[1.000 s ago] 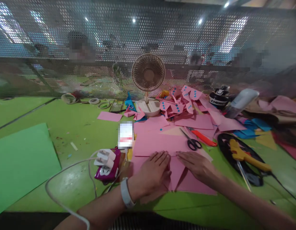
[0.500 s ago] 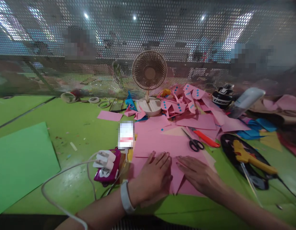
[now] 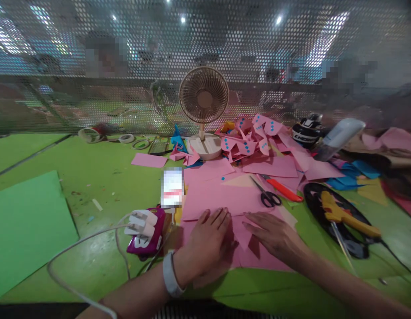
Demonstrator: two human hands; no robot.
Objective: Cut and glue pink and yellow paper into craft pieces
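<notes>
One green sheet lies over the table's front left corner, then a purple power strip near the front edge, with a phone behind it. My left hand rests palm down, fingers stretched and slightly apart, on folded pink paper at the middle of the front edge. That paper lies under and between my hands, its straight edge by my fingertips. Folding looks partway: the straight edge is formed, but shadow beside the pointed flap suggests it needs flattening. Folded pink pieces already heap toward the back edge. My right hand slants flat over the flap's side, fingers a little spread; its thumb I cannot make out. Beyond lie scissors and, nearer the right edge, a yellow glue gun.
</notes>
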